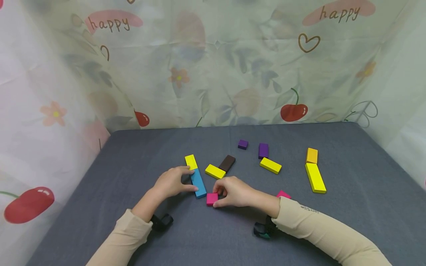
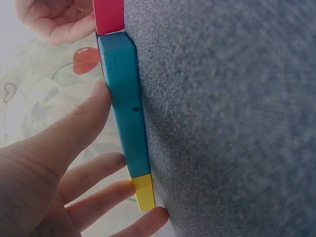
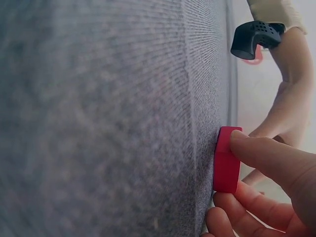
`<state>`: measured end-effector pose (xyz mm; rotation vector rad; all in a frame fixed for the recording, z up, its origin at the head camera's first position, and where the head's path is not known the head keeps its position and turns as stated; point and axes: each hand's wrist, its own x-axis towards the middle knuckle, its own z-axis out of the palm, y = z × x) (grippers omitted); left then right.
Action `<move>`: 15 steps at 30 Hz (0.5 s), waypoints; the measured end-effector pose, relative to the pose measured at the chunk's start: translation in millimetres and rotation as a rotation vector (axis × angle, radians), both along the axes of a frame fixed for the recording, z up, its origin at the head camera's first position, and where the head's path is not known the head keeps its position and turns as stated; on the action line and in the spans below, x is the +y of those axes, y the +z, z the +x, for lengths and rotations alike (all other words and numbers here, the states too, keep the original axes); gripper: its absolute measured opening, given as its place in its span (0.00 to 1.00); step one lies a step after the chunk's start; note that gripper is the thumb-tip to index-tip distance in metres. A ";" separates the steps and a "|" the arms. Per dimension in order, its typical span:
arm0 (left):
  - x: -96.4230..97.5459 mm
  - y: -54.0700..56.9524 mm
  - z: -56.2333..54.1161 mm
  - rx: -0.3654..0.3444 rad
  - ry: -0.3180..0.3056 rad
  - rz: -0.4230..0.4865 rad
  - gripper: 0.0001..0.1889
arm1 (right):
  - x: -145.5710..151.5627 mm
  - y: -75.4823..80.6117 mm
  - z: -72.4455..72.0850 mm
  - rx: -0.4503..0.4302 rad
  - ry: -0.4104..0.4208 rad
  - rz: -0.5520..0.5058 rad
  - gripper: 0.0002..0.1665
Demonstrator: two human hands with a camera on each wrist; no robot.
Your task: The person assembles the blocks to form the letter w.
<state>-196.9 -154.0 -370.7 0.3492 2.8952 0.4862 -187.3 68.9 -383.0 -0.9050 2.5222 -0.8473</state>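
Head view: blue block [image 1: 199, 181] on grey cloth [image 1: 213, 238], cherry-printed curtain [image 1: 216, 85] behind.

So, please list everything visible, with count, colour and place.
blue block: 1, blue, left of centre
brown block: 1, brown, near centre
purple blocks: 2, purple, toward back
orange block: 1, orange, right side
yellow blocks: 4, yellow, each beside another block
pink blocks: 2, pink, one beside blue block, one partly hidden
table: 1, dark grey, under blocks
curtain: 1, pale, printed, behind
wrist cameras: 2, black, both wrists
sleeves: 2, beige, both arms
left grip: 1, bare, touching blue block
right grip: 1, bare, pinching one pink block
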 end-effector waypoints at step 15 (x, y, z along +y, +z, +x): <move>-0.3 -0.1 0.3 0.002 0.001 -0.002 0.35 | -1.7 1.3 -0.2 -0.014 -0.011 0.014 0.18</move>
